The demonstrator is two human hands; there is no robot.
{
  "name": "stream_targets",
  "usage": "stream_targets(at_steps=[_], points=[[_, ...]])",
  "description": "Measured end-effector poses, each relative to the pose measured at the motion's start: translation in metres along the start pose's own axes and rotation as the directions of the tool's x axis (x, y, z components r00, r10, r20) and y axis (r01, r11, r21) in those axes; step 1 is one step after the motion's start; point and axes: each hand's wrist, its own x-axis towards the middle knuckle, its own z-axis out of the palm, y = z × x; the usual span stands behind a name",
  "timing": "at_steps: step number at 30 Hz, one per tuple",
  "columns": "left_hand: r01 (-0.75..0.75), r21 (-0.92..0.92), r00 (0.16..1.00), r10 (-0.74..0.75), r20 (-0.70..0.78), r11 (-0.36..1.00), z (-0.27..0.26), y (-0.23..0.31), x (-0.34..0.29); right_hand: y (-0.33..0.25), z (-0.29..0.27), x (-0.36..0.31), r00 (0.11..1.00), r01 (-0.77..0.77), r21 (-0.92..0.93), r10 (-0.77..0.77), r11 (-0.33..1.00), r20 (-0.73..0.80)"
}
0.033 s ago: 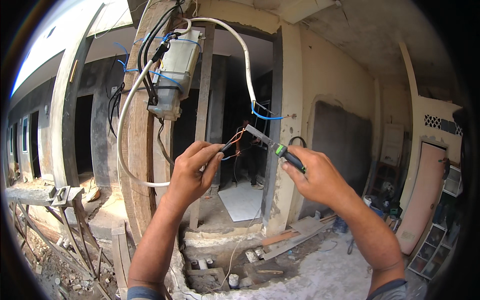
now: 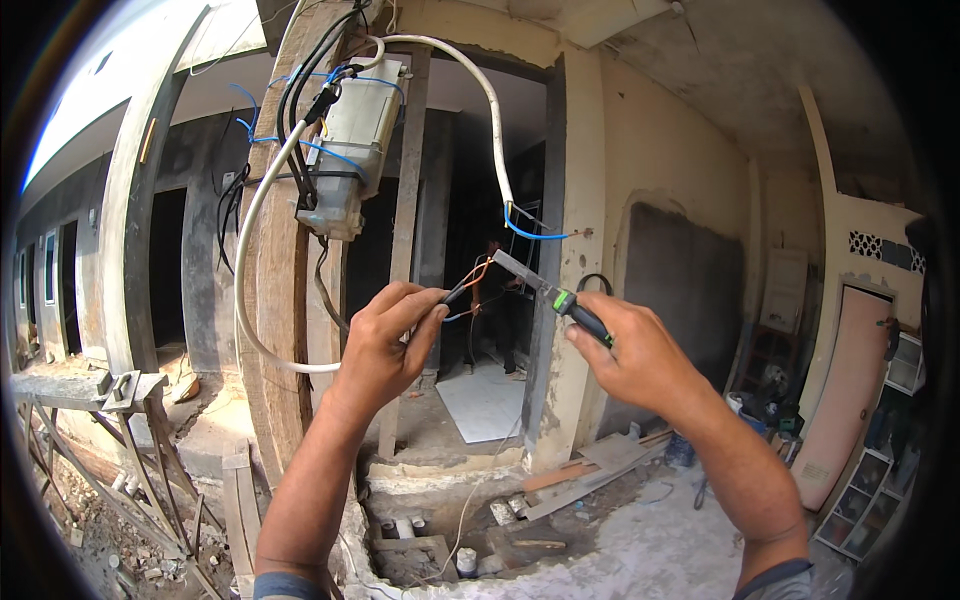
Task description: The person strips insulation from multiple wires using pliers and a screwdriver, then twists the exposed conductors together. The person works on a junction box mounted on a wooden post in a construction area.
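My left hand (image 2: 388, 330) is closed around an electrical cable near its end, thumb and fingers pinching it. Out of the pinch stick several thin wires, among them an orange wire (image 2: 475, 278) and a blue one below it. In my right hand (image 2: 632, 345), fingers wrapped, is a knife-like tool (image 2: 563, 301) with a black-and-green handle and a flat grey blade. Its tip appears at the orange wire's end; whether they touch I cannot tell. A thick white cable (image 2: 248, 255) curves down from the post and passes behind my left hand.
A meter box (image 2: 350, 145), wrapped with blue and black wires, hangs on a wooden post (image 2: 275, 320). Another white cable (image 2: 493, 120) dangles with bare-ended wires. Beyond the doorway a person (image 2: 490, 310) stands in shadow. Below are planks (image 2: 590, 472) and a rubble-filled pit (image 2: 480, 545).
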Motion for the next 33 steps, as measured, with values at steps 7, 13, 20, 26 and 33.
stream_targets(at_steps=[7, 13, 20, 26, 33], points=[[0.031, 0.001, 0.987, -0.031, -0.157, 1.0, 0.011, -0.004, 0.003, 0.008, 0.008, -0.012, 0.992, 0.062, -0.129, -0.076, 0.99, -0.104], [0.003, 0.028, 0.996, 0.0, -0.091, 1.0, 0.019, -0.01, 0.003, 0.007, -0.013, -0.014, 0.964, 0.146, -0.538, -0.241, 0.83, -0.109], [-0.104, 0.072, 0.993, 0.1, 0.064, 0.992, 0.018, -0.019, -0.001, -0.007, -0.055, 0.03, 0.842, 0.321, -0.828, -0.538, 0.459, 0.028], [-0.236, 0.093, 0.967, 0.224, 0.124, 0.967, 0.011, -0.024, -0.002, -0.031, -0.073, 0.078, 0.814, 0.438, -0.842, -0.537, 0.315, 0.223], [-0.34, 0.103, 0.94, 0.339, 0.024, 0.935, 0.006, -0.032, -0.007, -0.052, -0.083, 0.117, 0.911, 0.259, -0.695, 0.07, 0.671, 0.407]])
